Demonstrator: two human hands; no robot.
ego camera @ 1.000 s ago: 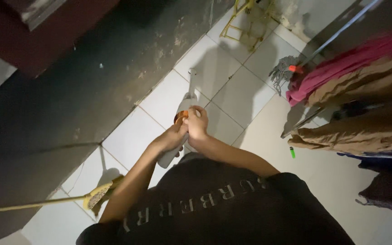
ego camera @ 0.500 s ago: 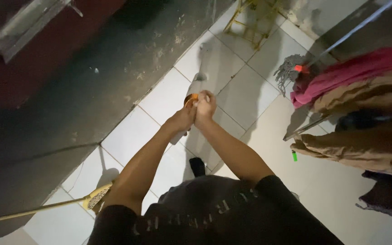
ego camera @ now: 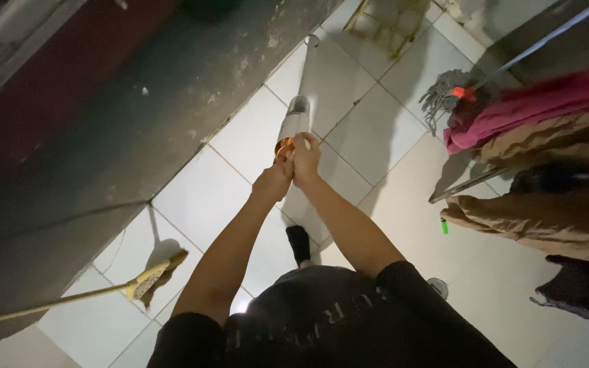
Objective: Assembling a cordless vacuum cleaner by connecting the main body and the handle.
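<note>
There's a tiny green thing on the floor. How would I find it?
Start at the heap of clothes on the right side of the white tiled floor. Just below the pink cloth, beside the tan garment's left edge, lies a small lighter. It is the only bright green thing there, far smaller than the grey mop head farther up.

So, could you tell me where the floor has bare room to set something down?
Bare white tiles lie between the dark wall and both hands; more past the grey mop head. The right is crowded: hanging pink and tan clothes, a green lighter.
</note>
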